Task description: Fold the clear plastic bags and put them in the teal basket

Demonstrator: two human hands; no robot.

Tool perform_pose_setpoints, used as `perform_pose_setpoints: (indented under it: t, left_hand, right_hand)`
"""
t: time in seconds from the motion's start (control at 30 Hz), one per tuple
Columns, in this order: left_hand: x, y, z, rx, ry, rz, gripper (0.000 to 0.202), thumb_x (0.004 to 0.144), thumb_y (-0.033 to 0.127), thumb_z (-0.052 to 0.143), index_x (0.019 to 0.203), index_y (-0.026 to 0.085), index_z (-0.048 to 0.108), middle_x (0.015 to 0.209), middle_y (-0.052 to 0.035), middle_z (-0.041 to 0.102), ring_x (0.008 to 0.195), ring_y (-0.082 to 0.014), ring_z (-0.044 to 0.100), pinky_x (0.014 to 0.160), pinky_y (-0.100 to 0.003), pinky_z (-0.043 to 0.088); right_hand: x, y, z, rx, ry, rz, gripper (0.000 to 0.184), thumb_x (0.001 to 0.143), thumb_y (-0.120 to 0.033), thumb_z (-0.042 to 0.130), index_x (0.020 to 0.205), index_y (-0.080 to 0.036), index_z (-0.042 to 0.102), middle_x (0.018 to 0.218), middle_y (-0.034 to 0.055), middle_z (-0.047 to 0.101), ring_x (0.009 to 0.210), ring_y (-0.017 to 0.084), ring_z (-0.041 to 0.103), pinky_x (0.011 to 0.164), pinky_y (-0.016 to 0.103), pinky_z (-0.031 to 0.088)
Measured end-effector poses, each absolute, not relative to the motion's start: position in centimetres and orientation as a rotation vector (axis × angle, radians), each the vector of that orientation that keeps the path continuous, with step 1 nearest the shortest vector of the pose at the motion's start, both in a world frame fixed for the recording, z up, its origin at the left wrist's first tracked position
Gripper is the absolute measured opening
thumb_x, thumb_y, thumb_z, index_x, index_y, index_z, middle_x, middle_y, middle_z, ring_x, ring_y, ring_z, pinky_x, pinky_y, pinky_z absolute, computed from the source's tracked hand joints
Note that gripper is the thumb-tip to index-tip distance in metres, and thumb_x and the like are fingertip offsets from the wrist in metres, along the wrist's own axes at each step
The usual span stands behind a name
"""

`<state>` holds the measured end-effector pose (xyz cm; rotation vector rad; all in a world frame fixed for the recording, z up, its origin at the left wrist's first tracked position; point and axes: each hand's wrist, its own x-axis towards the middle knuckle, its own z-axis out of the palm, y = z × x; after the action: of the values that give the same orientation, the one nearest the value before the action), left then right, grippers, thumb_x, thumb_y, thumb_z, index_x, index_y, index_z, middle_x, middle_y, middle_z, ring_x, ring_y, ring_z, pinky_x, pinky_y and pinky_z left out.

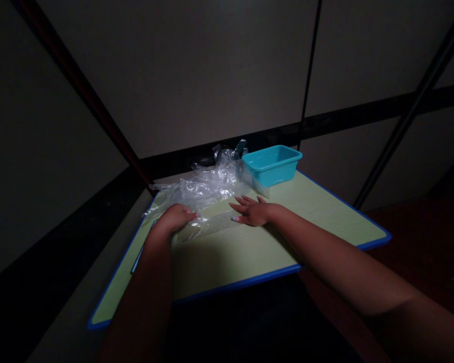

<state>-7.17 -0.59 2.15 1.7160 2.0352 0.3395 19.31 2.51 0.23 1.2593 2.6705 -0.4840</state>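
A clear plastic bag point(215, 225) lies stretched flat across the table between my two hands. At its left end my left hand point(178, 218) is closed on the crinkled plastic, with the fingertips partly hidden. My right hand point(252, 210) rests palm down on the right end, its fingers spread and pressing on the plastic. Just beyond both hands sits a loose heap of crumpled clear plastic bags point(208, 182), shiny and spread toward the left edge.
A turquoise plastic bin point(276, 171) stands at the back right, beside the heap. The pale yellow-green table point(257, 254) has a blue rim. A flat, dark, blue-edged object point(136, 261) shows beside my left forearm. Panelled walls point(212, 75) rise behind the table.
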Motion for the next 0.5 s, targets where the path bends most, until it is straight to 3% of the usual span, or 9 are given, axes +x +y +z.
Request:
perform_pose_setpoints:
  t: [0.17, 0.33, 0.5]
  left_hand:
    - [-7.2, -0.6, 2.5, 1.755, 2.18, 0.336, 0.031, 0.066, 0.044, 0.058, 0.051, 0.018, 0.05, 0.049, 0.0013, 0.047, 0.051, -0.0141, 0.044, 0.05, -0.026, 0.029]
    - [-7.0, -0.3, 2.2, 1.777, 2.358, 0.601, 0.028, 0.071, 0.044, 0.054, 0.064, 0.017, 0.053, 0.059, -0.0024, 0.053, 0.058, -0.0181, 0.05, 0.052, -0.027, 0.03]
    - [-5.5, -0.3, 1.6, 2.076, 1.991, 0.733, 0.021, 0.07, 0.039, 0.057, 0.071, 0.018, 0.055, 0.072, -0.0028, 0.059, 0.068, -0.0175, 0.053, 0.059, -0.026, 0.037]
  right_hand:
    - [19.3, 2.5, 0.3, 1.261, 2.672, -0.488, 0.071, 0.086, -0.063, 0.024, 0.146, -0.028, 0.007, 0.152, 0.005, -0.003, 0.138, 0.029, -0.003, 0.103, 0.062, 0.004]
    - [19.3, 2.5, 0.3, 1.262, 2.67, -0.492, 0.07, 0.087, -0.062, 0.025, 0.146, -0.028, 0.007, 0.152, 0.0043, -0.003, 0.138, 0.028, -0.004, 0.104, 0.062, 0.004]
    - [19.2, 2.5, 0.4, 1.249, 2.667, -0.478, 0.07, 0.087, -0.061, 0.025, 0.146, -0.027, 0.007, 0.152, 0.0049, -0.003, 0.138, 0.027, -0.003, 0.103, 0.062, 0.005]
